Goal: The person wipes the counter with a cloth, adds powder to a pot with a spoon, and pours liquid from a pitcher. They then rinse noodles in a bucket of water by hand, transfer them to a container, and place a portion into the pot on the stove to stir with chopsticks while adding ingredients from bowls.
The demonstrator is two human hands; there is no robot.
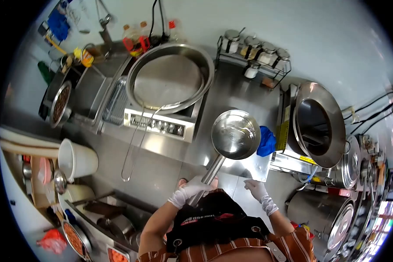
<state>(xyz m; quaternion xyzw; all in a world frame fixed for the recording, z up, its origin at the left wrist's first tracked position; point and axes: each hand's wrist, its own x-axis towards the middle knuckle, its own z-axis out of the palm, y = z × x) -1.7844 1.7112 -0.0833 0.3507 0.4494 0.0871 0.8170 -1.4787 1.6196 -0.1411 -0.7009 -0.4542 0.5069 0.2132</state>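
My left hand (191, 191), in a white glove, is wrapped round the long metal handle of a water scoop (236, 134). Clear liquid glints inside its round bowl, which appears over the front part of the steel counter (201, 150). A blue plastic bag (266, 142) lies just right of the scoop. My right hand (256, 191), gloved too, hangs low in front of the counter with its fingers loosely bent and apart. Nothing shows in it.
Left of the scoop, a wide steel pan (133, 87) with a wire-handled strainer sits on a cooker. A wok (329, 102) of dark liquid stands right. Seasoning jars (266, 54) line a rack behind. A white bucket (81, 159) and a tall steel pot (310, 207) flank me.
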